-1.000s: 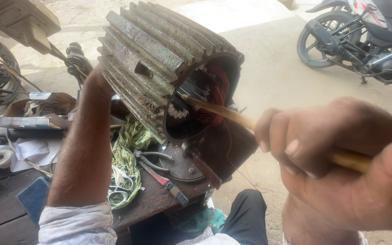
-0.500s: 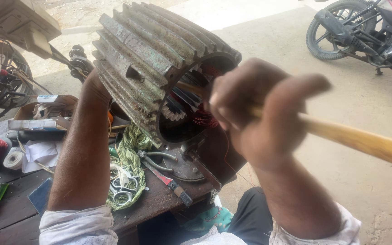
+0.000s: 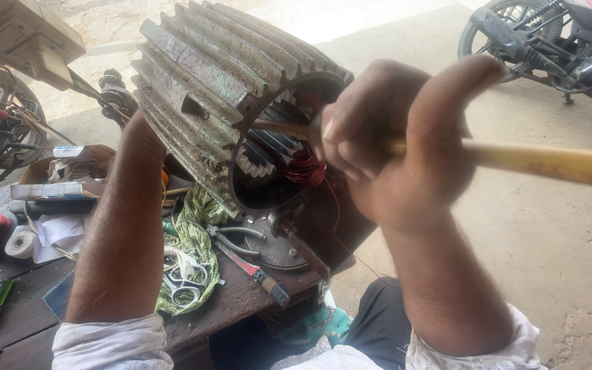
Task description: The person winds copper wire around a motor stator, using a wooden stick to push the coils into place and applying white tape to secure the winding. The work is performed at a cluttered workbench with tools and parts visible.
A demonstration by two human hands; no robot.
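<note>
Right hand [image 3: 405, 147] raised in front of the motor housing [image 3: 220, 89], fist clenched round a wooden stick [image 3: 549, 163]; stick's far end reaches into the housing's open bore, near red copper windings [image 3: 303, 168]. Left forearm stretched up the housing's left side; left hand [image 3: 138, 127] mostly hidden behind the ribs, grip cannot be told. Housing stands tilted on the bench [image 3: 241, 301]. Beside it: pliers [image 3: 234, 236], screwdriver [image 3: 255, 270], scissors [image 3: 186, 288] on green cloth [image 3: 196, 236]
</note>
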